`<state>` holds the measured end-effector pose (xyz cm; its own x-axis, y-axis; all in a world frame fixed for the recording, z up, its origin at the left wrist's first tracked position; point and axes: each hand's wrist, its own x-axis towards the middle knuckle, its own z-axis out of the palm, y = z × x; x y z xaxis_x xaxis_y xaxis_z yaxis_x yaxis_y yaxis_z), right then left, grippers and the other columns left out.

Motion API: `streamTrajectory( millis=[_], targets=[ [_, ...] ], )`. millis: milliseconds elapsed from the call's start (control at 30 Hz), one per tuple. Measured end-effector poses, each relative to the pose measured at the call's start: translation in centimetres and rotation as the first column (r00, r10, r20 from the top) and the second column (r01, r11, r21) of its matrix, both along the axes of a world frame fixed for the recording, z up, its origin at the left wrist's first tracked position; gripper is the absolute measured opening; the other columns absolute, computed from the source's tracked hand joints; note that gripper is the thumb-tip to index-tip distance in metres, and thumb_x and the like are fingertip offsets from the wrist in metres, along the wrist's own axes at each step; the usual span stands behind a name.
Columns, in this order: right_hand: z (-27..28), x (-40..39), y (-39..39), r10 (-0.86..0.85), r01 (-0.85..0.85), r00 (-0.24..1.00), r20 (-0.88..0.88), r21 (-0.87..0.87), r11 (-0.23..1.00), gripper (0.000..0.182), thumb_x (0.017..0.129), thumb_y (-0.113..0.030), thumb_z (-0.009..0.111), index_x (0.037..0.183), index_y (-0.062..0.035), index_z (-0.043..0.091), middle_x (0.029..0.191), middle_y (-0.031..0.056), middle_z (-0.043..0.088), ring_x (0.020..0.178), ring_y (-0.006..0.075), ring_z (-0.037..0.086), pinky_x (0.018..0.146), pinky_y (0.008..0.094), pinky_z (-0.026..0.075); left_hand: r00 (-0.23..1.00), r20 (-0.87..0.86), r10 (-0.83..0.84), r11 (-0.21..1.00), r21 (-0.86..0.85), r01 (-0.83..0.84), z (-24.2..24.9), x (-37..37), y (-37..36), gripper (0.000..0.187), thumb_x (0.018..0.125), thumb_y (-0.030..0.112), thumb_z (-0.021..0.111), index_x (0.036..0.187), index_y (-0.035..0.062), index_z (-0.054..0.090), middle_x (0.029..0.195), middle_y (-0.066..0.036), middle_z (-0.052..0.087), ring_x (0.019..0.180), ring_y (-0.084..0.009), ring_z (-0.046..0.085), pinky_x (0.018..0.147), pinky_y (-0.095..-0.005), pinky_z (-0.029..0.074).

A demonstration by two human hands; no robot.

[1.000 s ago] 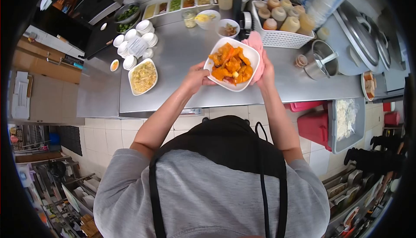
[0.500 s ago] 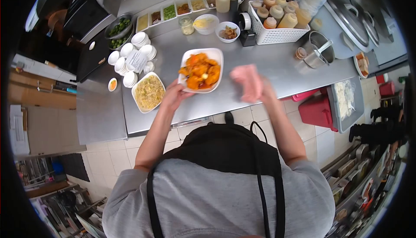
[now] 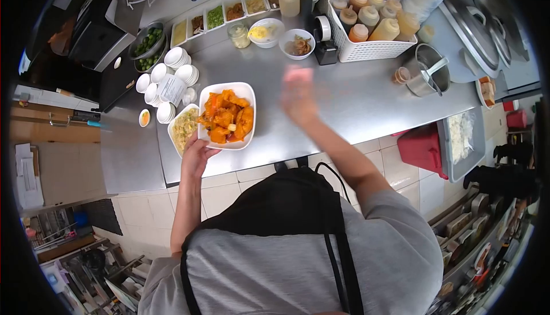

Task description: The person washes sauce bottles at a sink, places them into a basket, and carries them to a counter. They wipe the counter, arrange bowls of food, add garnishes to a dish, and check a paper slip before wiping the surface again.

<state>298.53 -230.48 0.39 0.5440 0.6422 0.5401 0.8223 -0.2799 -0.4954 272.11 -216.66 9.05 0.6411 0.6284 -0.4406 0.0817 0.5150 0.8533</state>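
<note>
My left hand (image 3: 196, 155) is closed on the near left corner of a white bowl (image 3: 251, 98) filled with chunks in orange sauce (image 3: 229, 115). The bowl overlaps a second white container of fried rice (image 3: 184, 127), hiding part of it. Over the middle of the steel counter (image 3: 344, 103), my right hand (image 3: 299, 104) grips a pink cloth (image 3: 298, 76); both are blurred by motion. Beyond the cloth stand a small white bowl of brown scraps (image 3: 298, 44) and a bowl with yellow contents (image 3: 266, 32).
Stacked white cups (image 3: 176, 58) stand left of the bowls. A white basket of squeeze bottles (image 3: 375, 51) is at the back right, near a steel pot (image 3: 424, 85). Topping trays (image 3: 215, 18) line the back. Below the counter's right end are a red bin (image 3: 421, 153) and grey tub (image 3: 472, 157).
My left hand has carried the bowl of orange-sauced food left and nearer, so it now overlaps the fried rice. My right hand has swept the pink cloth leftward and farther away across the counter.
</note>
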Motion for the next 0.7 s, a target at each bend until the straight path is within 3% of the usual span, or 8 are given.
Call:
streamTrajectory(
  millis=[100,167,267,400,433,500,567,700],
  targets=[
    [-0.9,-9.1,4.2,0.424,-0.481,0.822,-0.379,-0.067,0.874,0.048,0.076,-0.034,0.052,0.117,-0.0103,0.044,0.118,0.0105,0.047,0.108,0.0255,0.045,0.089,0.0363,0.038,1.0,0.01,0.004,0.999,-0.054,-0.004,-1.8,1.2,-0.9,0.046,0.074,-0.001,0.039,0.121,-0.0024,0.037,0.105,-0.016,0.054,0.083,-0.0228,0.061,0.064,-0.0297,0.055],
    [-4.4,-14.4,5.4,0.605,-0.618,0.768,-0.21,0.01,0.786,0.041,0.076,-0.03,0.049,0.112,-0.0097,0.05,0.115,0.0101,0.05,0.107,0.0259,0.047,0.093,0.0386,0.035,0.999,0.05,0.008,0.993,-0.118,-0.002,-3.8,1.7,-1.1,0.043,0.075,0.0,0.039,0.118,-0.0021,0.039,0.105,-0.016,0.054,0.083,-0.0225,0.06,0.066,-0.0312,0.055],
    [0.8,-14.8,4.9,0.637,-0.793,0.588,-0.498,-0.51,0.333,0.036,0.075,-0.023,0.049,0.108,-0.0084,0.052,0.11,0.0117,0.053,0.107,0.0271,0.046,0.092,0.0388,0.034,0.995,0.098,0.032,0.981,-0.194,-0.013,-5.8,2.6,-1.3,0.042,0.076,-0.002,0.038,0.118,-0.0019,0.038,0.105,-0.017,0.054,0.086,-0.0248,0.059,0.069,-0.0327,0.054],
    [-4.0,-7.8,4.8,0.601,-0.611,0.787,-0.139,-0.041,0.79,0.036,0.077,-0.023,0.052,0.109,-0.0056,0.048,0.113,0.0138,0.049,0.103,0.0277,0.048,0.085,0.0393,0.04,0.989,0.111,0.093,0.979,-0.191,-0.07,-5.9,3.6,-1.9,0.039,0.077,-0.004,0.035,0.116,-0.0031,0.038,0.104,-0.019,0.053,0.089,-0.0281,0.059,0.074,-0.0344,0.053],
    [0.5,-5.8,3.2,0.54,-0.547,0.571,-0.618,0.204,0.812,0.041,0.08,-0.025,0.051,0.114,-0.0055,0.041,0.117,0.0122,0.045,0.104,0.0276,0.047,0.086,0.0368,0.04,0.989,0.087,0.118,0.977,-0.191,-0.1,-5.8,3.9,-2.0,0.038,0.077,-0.003,0.035,0.115,-0.0039,0.037,0.103,-0.02,0.053,0.089,-0.0285,0.059,0.074,-0.0344,0.053],
    [-2.9,0.7,4.6,0.267,-0.37,0.919,-0.289,-0.404,0.836,0.048,0.086,-0.031,0.041,0.125,-0.0053,0.03,0.123,0.0124,0.041,0.114,0.0293,0.04,0.093,0.0369,0.035,0.984,0.057,0.168,0.971,-0.183,-0.155,-6.2,4.0,-1.9,0.036,0.079,-0.003,0.033,0.114,-0.0058,0.035,0.104,-0.022,0.051,0.087,-0.0298,0.059,0.074,-0.0353,0.053],
    [-5.1,3.2,1.7,0.125,-0.031,0.948,0.292,-0.306,0.951,0.049,0.085,-0.028,0.044,0.128,-0.008,0.031,0.133,0.0151,0.029,0.12,0.0335,0.031,0.097,0.043,0.027,0.974,0.062,0.219,0.964,-0.167,-0.206,-7.5,3.6,-1.2,0.035,0.079,-0.003,0.033,0.114,-0.006,0.035,0.105,-0.022,0.051,0.087,-0.0299,0.059,0.073,-0.0359,0.053],
    [-2.4,4.4,1.4,0.14,-0.025,0.967,0.215,-0.465,0.885,0.048,0.084,-0.034,0.045,0.124,-0.0087,0.038,0.133,0.0154,0.03,0.121,0.0344,0.029,0.097,0.0471,0.025,0.942,0.054,0.331,0.936,-0.143,-0.321,-8.3,3.4,-1.2,0.036,0.078,-0.002,0.034,0.114,-0.0037,0.035,0.108,-0.02,0.049,0.089,-0.0291,0.058,0.072,-0.0368,0.053]
  ],
)
